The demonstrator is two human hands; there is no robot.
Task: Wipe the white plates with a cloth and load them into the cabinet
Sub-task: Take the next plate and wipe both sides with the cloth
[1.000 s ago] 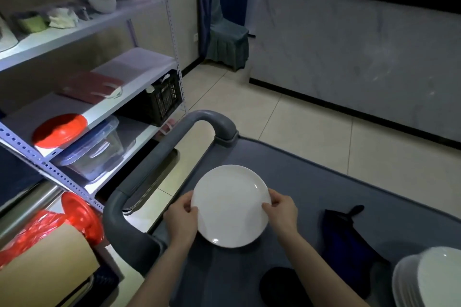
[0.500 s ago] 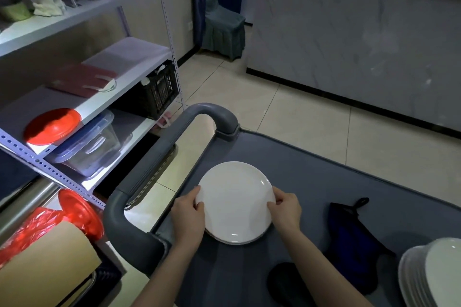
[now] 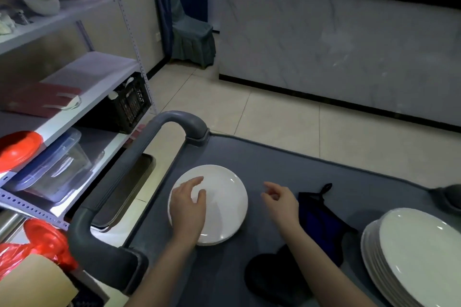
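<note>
Two groups of white plates are on the grey cart (image 3: 274, 164). One plate (image 3: 224, 197) lies flat near the cart's left edge, and a second rim under its near side suggests that it sits on at least one more plate. A tall stack (image 3: 411, 257) stands at the right, well apart from it.

The left hand (image 3: 188, 207) lies over the left part of the plate with its fingers relaxed and slightly spread, and it grips nothing. Whether the palm really touches the plate, I cannot tell. The right hand (image 3: 280, 200) hovers just beside the plate's right rim, fingers loosely curled, and it is empty. The blue cloth (image 3: 321, 222) lies on the cart just to the right of this hand, and no hand holds it.

I judge that the task is at an early or middle point: the tall stack probably waits for wiping, and no plate is in a cabinet as far as the view shows. The cabinet itself I cannot identify, only open shelves (image 3: 82, 107) at the left. Likely the next step is to take the cloth or a new plate.
</note>
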